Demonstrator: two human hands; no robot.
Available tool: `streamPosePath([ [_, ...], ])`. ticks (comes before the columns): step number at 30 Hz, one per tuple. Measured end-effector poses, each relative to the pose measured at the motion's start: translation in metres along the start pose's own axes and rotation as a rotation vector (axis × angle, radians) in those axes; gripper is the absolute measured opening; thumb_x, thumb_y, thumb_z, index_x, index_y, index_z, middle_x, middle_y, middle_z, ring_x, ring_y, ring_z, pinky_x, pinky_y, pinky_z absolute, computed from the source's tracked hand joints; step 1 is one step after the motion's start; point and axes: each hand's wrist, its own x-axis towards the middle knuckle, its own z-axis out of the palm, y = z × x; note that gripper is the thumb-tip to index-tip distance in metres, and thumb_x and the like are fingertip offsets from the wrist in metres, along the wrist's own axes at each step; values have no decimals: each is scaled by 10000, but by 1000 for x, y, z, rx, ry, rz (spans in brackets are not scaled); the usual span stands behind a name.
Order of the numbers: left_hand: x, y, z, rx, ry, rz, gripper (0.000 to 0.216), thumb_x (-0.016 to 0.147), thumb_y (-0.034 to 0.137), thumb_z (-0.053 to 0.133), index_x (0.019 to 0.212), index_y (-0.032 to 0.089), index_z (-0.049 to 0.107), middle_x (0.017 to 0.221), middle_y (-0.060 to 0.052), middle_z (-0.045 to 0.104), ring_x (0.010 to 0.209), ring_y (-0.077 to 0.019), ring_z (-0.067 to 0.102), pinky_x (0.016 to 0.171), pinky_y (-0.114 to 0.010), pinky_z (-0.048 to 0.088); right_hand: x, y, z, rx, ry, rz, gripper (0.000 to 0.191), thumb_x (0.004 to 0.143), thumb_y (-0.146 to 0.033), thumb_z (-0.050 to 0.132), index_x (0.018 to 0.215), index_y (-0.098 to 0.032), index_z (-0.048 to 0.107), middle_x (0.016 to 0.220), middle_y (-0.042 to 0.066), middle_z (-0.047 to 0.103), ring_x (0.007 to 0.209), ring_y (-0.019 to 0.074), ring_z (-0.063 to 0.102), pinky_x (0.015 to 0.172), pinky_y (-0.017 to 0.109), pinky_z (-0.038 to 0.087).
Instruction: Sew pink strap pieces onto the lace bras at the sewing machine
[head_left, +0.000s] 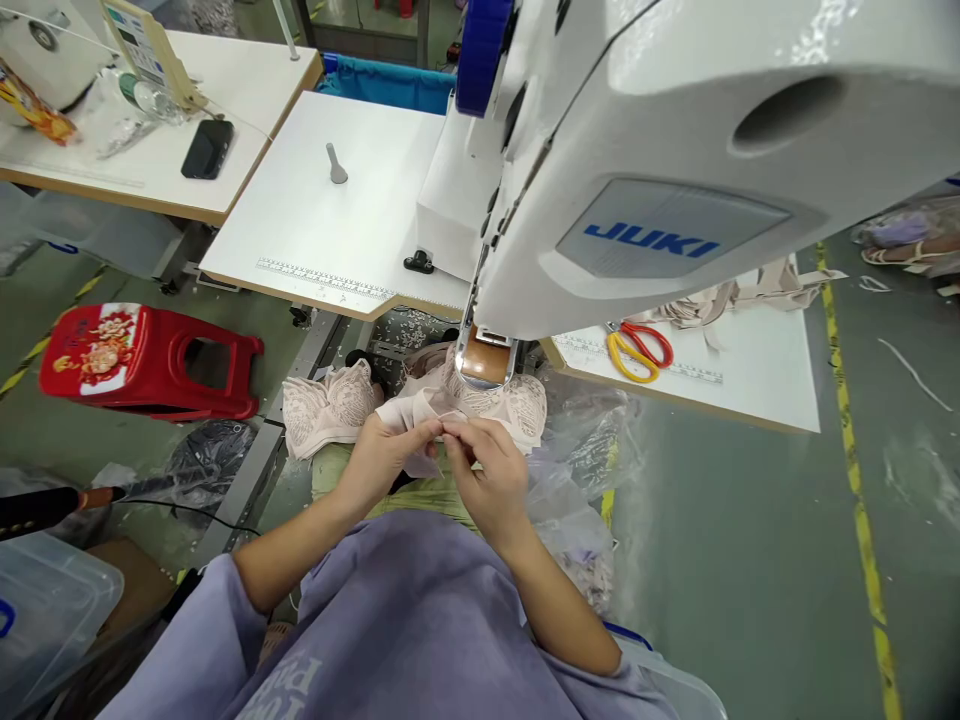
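Note:
A pale pink lace bra (334, 405) lies across my lap, its cups spread to both sides under the head of a white JUKI sewing machine (652, 230). My left hand (382, 455) is closed on the bra's light fabric band. Close beside it, almost touching, my right hand (487, 465) pinches the edge of the same band, thumb against forefinger. Both sets of fingertips meet just in front of the machine's metal-rimmed end (486, 360). What exactly lies between the fingertips is too small to make out.
Scissors with red and yellow handles (637, 352) lie on the right tabletop, near pale straps (705, 305). A red stool (150, 360) stands at left. A black phone (208, 149) rests on the neighbouring table. Clear plastic bags (585, 440) hang right of my lap.

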Motion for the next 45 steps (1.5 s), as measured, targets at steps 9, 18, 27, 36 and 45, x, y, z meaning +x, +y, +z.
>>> streamPosePath([
  [9, -2, -9, 6, 35, 119, -1, 252, 829, 376, 754, 854, 128, 718, 762, -3, 660, 724, -124, 585, 689, -228, 488, 2, 8, 6, 64, 16, 127, 157, 952, -249, 598, 1040, -264, 727, 994, 54, 719, 894, 183, 685, 779, 331, 567],
  [18, -2, -7, 6, 196, 39, 69, 311, 886, 370, 686, 1118, 173, 750, 1098, -74, 746, 1141, -270, 645, 1026, -399, 502, 8, 12, 0, 108, -51, 188, 115, 935, -293, 615, 929, -245, 719, 920, 36, 707, 718, 149, 628, 648, 291, 508],
  [27, -1, -1, -5, 490, -59, 203, 230, 833, 325, 715, 961, 143, 777, 931, -77, 757, 930, -262, 676, 871, -376, 541, 22, 17, -21, 193, -321, 118, 94, 755, -134, 600, 724, -222, 594, 761, -10, 586, 578, 107, 504, 542, 245, 400],
  [36, 4, -4, -9, 379, -159, 149, 218, 850, 360, 712, 867, 145, 737, 780, -39, 704, 746, -184, 628, 725, -293, 529, 18, 16, -19, 208, -366, 176, 81, 785, -154, 572, 769, -219, 619, 746, -6, 574, 691, 144, 533, 625, 260, 401],
  [45, 2, 3, -2, 507, -99, 131, 229, 859, 369, 698, 910, 152, 749, 890, -49, 714, 885, -222, 627, 857, -322, 500, 15, 8, -22, 134, -300, 265, 98, 797, -171, 595, 710, -216, 599, 672, -29, 516, 614, 122, 489, 590, 258, 367],
])
